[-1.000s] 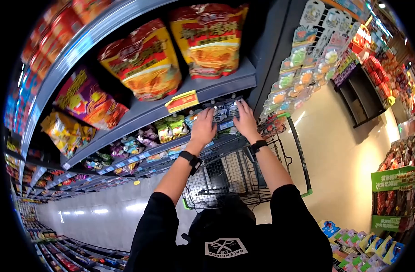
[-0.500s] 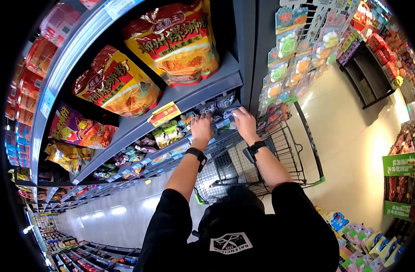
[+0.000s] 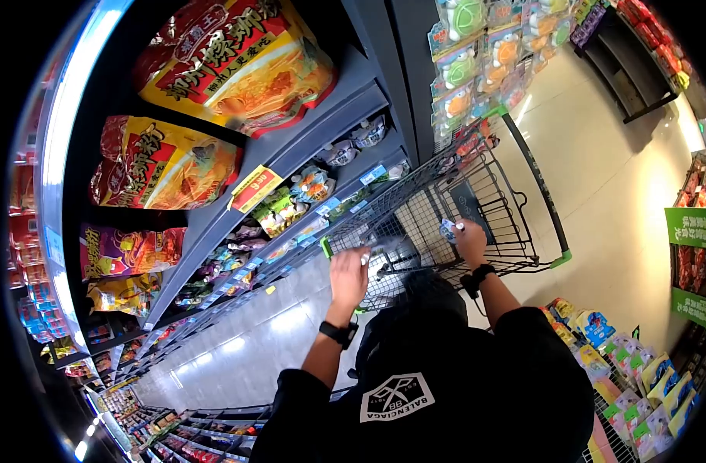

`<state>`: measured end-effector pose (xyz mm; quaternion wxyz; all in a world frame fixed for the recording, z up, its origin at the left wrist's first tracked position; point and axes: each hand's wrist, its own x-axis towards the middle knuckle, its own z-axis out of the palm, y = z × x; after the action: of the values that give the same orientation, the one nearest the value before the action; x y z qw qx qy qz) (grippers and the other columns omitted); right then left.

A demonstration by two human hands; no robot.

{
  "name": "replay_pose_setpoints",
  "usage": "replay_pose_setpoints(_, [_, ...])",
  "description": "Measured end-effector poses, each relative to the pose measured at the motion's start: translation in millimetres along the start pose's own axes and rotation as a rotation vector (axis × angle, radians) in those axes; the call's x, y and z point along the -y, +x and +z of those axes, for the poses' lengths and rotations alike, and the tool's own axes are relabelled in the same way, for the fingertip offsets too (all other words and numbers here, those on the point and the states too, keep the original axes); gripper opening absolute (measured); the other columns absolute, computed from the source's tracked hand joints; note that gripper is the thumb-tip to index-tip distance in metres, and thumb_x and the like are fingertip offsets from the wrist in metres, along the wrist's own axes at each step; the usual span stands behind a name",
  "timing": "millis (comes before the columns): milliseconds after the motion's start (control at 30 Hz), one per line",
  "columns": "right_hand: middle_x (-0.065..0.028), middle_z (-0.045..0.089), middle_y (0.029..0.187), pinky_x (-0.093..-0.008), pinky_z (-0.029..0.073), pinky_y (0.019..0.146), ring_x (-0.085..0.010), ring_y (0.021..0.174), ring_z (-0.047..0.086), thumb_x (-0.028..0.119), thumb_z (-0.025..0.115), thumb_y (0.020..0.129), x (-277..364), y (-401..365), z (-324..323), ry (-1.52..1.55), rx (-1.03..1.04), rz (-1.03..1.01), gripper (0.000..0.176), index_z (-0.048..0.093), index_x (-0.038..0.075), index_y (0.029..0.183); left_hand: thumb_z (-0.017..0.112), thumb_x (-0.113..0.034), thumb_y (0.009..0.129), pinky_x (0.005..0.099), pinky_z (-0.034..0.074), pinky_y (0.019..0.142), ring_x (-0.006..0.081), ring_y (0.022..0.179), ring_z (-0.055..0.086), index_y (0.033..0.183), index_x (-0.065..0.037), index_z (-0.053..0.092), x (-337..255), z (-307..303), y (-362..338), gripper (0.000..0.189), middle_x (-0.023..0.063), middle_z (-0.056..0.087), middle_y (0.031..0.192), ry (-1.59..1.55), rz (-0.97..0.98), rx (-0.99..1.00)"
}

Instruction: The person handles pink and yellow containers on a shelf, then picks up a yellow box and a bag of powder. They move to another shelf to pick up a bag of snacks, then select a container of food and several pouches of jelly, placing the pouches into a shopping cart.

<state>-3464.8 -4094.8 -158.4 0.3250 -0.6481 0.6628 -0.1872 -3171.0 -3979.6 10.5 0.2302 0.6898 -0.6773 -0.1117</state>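
Observation:
My right hand (image 3: 470,245) is closed on a small white-and-blue packet (image 3: 448,229) above the wire shopping cart (image 3: 515,212). Over the cart's left end, my left hand (image 3: 347,276) has its fingers pinched together. Something small and whitish shows at those fingertips, too blurred to name. Both hands are apart from the shelf. On the lower shelf lie small purple-and-white packets (image 3: 368,131), a blue-and-orange packet (image 3: 313,185) and green packets (image 3: 279,212).
Large red-and-yellow noodle bags (image 3: 245,77) stand on the shelf above, over a price tag (image 3: 256,189). Carded toys (image 3: 499,50) hang at the shelf end. A black rack (image 3: 626,69) stands at the upper right, and more packaged goods (image 3: 638,386) sit at the lower right.
Both hands have drawn back from the lower shelf to over the cart, the right hand bringing a small packet. The hands have moved apart, and the view has turned.

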Motion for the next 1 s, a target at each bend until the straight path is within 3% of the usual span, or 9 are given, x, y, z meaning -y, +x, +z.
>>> replay_pose_setpoints(200, [-0.0174,0.071,0.085,-0.0491,0.055,0.07,-0.0404,0.082,0.068,0.024,0.076,0.082,-6,46,30,-0.12,0.004,0.121,0.017,0.074,0.011,0.092,0.059,-0.006,0.09,0.0456,0.046,0.083,0.0367,0.094,0.06,0.104,-0.006,0.061,8,3,-84,0.014,0.0146,0.066,0.101,-0.012,-0.237,0.158])
replay_pose_setpoints(400, [-0.0149,0.072,0.104,-0.045,0.054,0.08,-0.0377,0.095,0.067,0.015,0.072,0.08,21,88,74,0.016,-0.115,0.135,0.031,0.069,0.007,0.11,0.058,-0.011,0.094,0.0467,0.048,0.083,0.0392,0.095,0.06,0.107,-0.005,0.06,1,-9,-123,0.015,0.0169,0.066,0.101,-0.073,-0.497,0.216])
replay_pose_setpoints(533, [-0.0147,0.072,0.102,-0.039,0.054,0.078,-0.0294,0.094,0.069,0.017,0.074,0.081,50,64,100,0.358,0.291,-0.257,0.029,0.07,0.003,0.106,0.059,-0.014,0.095,0.0473,0.049,0.084,0.0406,0.098,0.061,0.11,-0.006,0.059,-1,-6,-133,0.018,0.0181,0.067,0.103,-0.077,-0.509,0.267])
replay_pose_setpoints(600, [-0.0131,0.072,0.106,-0.036,0.054,0.08,-0.0246,0.093,0.07,0.016,0.077,0.079,91,24,84,0.358,0.641,-0.329,0.038,0.069,0.003,0.114,0.059,-0.014,0.095,0.0475,0.049,0.084,0.0409,0.098,0.062,0.111,-0.006,0.059,-3,-4,-134,0.018,0.0188,0.067,0.103,-0.101,-0.493,0.259])
replay_pose_setpoints(733, [-0.0146,0.071,0.112,-0.0358,0.054,0.083,-0.0277,0.094,0.069,0.022,0.083,0.069,129,-54,68,0.451,1.355,-0.532,0.061,0.064,0.005,0.125,0.059,-0.015,0.094,0.0473,0.049,0.085,0.0406,0.098,0.062,0.113,-0.007,0.06,-6,0,-132,0.02,0.0193,0.067,0.102,-0.121,-0.444,0.278])
replay_pose_setpoints(833, [-0.0203,0.07,0.109,-0.0392,0.053,0.084,-0.0334,0.096,0.068,0.024,0.08,0.071,144,-83,50,0.143,1.464,-0.638,0.056,0.064,-0.001,0.119,0.06,-0.015,0.094,0.0469,0.049,0.085,0.0404,0.099,0.062,0.114,-0.007,0.061,-5,3,-130,0.022,0.0193,0.067,0.102,-0.141,-0.424,0.319])
replay_pose_setpoints(867, [-0.0205,0.072,0.099,-0.0398,0.054,0.082,-0.0346,0.092,0.069,0.027,0.077,0.075,146,-89,39,0.156,1.317,-0.722,0.048,0.068,0.0,0.113,0.06,-0.015,0.094,0.0466,0.05,0.086,0.0403,0.1,0.062,0.115,-0.007,0.061,-4,4,-129,0.023,0.0193,0.067,0.102,-0.148,-0.422,0.344])
replay_pose_setpoints(933, [-0.019,0.072,0.088,-0.0423,0.054,0.076,-0.0367,0.085,0.069,0.035,0.072,0.083,131,-99,55,0.222,1.235,-0.586,0.038,0.071,0.004,0.106,0.061,-0.016,0.094,0.0464,0.049,0.087,0.0404,0.101,0.062,0.117,-0.007,0.061,-1,7,-128,0.025,0.0198,0.067,0.103,-0.157,-0.403,0.361])
replay_pose_setpoints(1000, [-0.0181,0.071,0.084,-0.0435,0.053,0.074,-0.0375,0.082,0.069,0.038,0.068,0.087,124,-98,54,0.156,1.148,-0.638,0.036,0.072,0.006,0.103,0.062,-0.017,0.094,0.0462,0.049,0.089,0.0405,0.102,0.062,0.119,-0.007,0.061,0,12,-126,0.028,0.0204,0.067,0.104,-0.171,-0.385,0.375])
